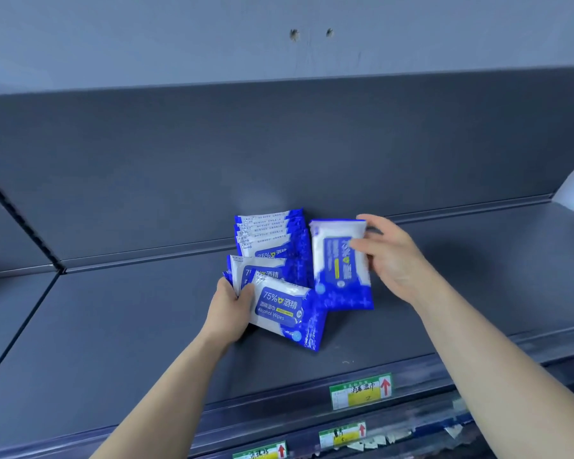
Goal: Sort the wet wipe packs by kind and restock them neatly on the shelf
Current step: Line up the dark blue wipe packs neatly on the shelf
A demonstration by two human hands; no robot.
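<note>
Blue-and-white alcohol wipe packs lie on a dark grey shelf (130, 326). A row of several overlapping packs (272, 233) stands against the back panel. My left hand (229, 309) grips a fanned bundle of packs (282, 309) by its left end, low over the shelf. My right hand (391, 256) holds one more pack (335, 260) upright by its right edge, just to the right of the row.
The shelf's front rail carries a green-and-yellow price label (360, 390) with a red arrow. A lower rail holds another label (342, 433). A vertical divider strip (20, 223) runs at the left. The wall above has two small holes (294, 34).
</note>
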